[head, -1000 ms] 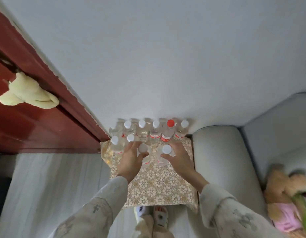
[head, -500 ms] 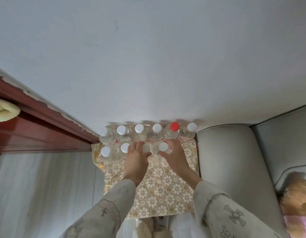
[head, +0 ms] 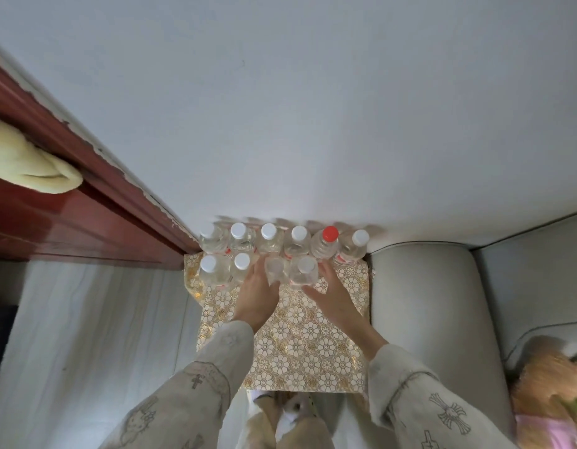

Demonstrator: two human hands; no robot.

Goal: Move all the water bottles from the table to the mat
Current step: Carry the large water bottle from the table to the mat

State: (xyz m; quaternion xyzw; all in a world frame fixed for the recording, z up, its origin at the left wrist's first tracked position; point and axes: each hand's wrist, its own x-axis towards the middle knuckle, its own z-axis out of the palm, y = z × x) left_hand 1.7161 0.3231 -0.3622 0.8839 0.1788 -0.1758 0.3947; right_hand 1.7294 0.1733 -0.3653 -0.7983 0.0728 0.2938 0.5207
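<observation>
Hands [head: 258,294] now slacker round two front bottles [head: 288,273].

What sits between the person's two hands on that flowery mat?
In the head view, two white-capped water bottles stand side by side between the left hand and right hand, on the gold-patterned mat.

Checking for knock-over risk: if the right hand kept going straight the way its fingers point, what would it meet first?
The right hand already has fingers beside the front-row bottle. Straight on, up and left, it would likely meet the back row next, probably the red-capped bottle standing against the wall. Depth is hard to judge.
</observation>
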